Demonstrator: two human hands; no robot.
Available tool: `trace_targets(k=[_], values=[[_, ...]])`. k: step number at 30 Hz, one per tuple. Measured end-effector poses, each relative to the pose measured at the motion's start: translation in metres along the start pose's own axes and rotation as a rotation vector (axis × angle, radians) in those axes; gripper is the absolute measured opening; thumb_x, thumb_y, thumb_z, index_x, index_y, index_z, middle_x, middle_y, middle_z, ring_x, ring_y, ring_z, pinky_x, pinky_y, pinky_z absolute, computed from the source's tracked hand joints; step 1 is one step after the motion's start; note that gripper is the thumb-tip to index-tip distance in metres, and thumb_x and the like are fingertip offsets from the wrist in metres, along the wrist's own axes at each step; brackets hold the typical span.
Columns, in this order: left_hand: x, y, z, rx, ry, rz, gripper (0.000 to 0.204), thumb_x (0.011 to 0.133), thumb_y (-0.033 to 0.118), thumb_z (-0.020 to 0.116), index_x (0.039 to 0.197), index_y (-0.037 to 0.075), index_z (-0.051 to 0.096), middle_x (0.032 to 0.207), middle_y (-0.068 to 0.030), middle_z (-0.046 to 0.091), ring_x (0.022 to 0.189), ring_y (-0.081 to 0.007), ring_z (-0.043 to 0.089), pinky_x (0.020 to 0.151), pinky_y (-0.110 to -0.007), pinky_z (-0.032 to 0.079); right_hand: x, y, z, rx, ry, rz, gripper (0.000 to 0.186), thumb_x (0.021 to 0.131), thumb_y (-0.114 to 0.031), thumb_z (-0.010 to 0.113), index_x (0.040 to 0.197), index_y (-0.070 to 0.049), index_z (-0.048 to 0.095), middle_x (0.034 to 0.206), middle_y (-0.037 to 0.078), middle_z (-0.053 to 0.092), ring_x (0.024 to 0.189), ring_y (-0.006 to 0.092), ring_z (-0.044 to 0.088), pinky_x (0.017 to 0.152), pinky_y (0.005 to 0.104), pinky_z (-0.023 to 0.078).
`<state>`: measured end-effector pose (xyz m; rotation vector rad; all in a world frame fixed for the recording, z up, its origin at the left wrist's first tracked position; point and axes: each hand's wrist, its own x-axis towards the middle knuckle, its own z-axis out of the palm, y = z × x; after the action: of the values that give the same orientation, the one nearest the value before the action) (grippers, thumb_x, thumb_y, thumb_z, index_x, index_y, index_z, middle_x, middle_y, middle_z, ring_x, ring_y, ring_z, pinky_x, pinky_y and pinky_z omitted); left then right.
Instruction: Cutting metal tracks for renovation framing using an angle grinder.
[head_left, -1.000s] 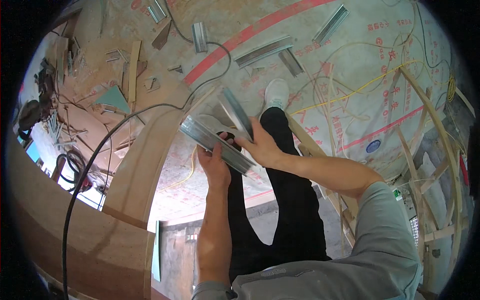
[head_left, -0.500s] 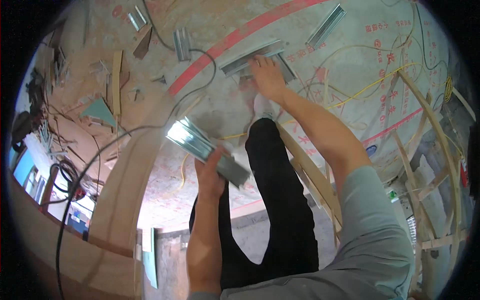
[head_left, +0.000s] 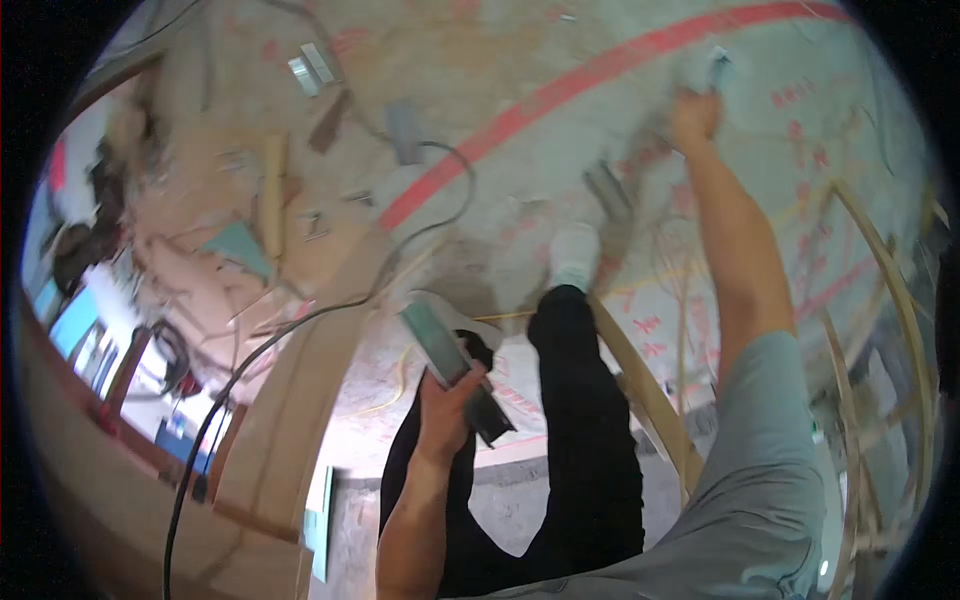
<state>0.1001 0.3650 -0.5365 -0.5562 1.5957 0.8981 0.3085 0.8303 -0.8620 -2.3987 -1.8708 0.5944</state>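
My left hand (head_left: 447, 400) is closed around the middle of short metal channel lengths (head_left: 432, 335), held tilted above my left foot; how many are stacked there I cannot make out. Stretched far forward to the right, my right hand (head_left: 696, 118) has its fingers curled on another metal channel (head_left: 719, 66), whose bright end shows past them. Motion blurs that hand and piece. A loose metal channel (head_left: 608, 190) lies on the floor between my right shoe and right hand.
More metal channel offcuts (head_left: 404, 132) (head_left: 312, 69) lie farther left, near wood scraps (head_left: 274, 195) and a green board piece (head_left: 238, 246). A black cable (head_left: 330, 308) winds across the floor. Wooden framing (head_left: 890, 270) stands right; a broad wooden board (head_left: 290, 430) is left.
My right hand has left the long channel near my right shoe and reached forward right to another. That long channel is gone from the floor. My left hand's channels have tilted steeper; the view has shifted.
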Motion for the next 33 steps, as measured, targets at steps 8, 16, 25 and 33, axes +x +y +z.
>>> trace_targets(k=[8,16,25,33], values=[[0.010,0.025,-0.013,0.025,-0.003,0.054,0.033,0.090,0.013,0.076,0.115,0.001,0.059,0.097,-0.0035,0.065,0.087,-0.0127,0.062,0.081,-0.029,0.051,0.019,0.047,0.020,-0.196,-0.167,0.309,0.105,0.066,-0.063,0.081,0.135,0.011,0.053,0.141,0.032,0.052,0.125,0.0445,0.056,0.110,0.0496,0.043],[-0.017,0.051,0.042,0.052,-0.036,0.231,0.034,0.093,0.017,0.074,0.120,0.002,0.059,0.102,-0.0048,0.066,0.090,-0.0136,0.062,0.081,-0.032,0.053,-0.142,-0.091,-0.120,0.684,-0.723,-0.102,0.042,0.090,-0.021,0.071,0.119,0.005,0.056,0.102,0.018,0.070,0.082,0.0217,0.068,0.073,0.0338,0.055],[-0.178,0.152,0.125,-0.540,-0.354,0.387,0.040,0.102,0.035,0.064,0.129,0.005,0.055,0.109,-0.0023,0.066,0.095,-0.0143,0.064,0.083,-0.033,0.054,-0.305,-0.192,-0.430,1.018,-1.418,-0.118,0.042,0.085,-0.013,0.068,0.124,0.004,0.062,0.107,0.010,0.073,0.093,0.0169,0.068,0.085,0.0339,0.054],[-0.313,0.185,0.089,-0.637,-0.637,0.420,0.044,0.104,0.041,0.057,0.137,0.012,0.050,0.120,-0.0081,0.064,0.104,-0.0212,0.067,0.088,-0.045,0.059,-0.369,-0.255,-0.564,0.444,-0.975,-0.717,0.036,0.086,-0.010,0.062,0.120,0.004,0.063,0.091,0.004,0.071,0.080,0.0154,0.065,0.077,0.0345,0.053]])
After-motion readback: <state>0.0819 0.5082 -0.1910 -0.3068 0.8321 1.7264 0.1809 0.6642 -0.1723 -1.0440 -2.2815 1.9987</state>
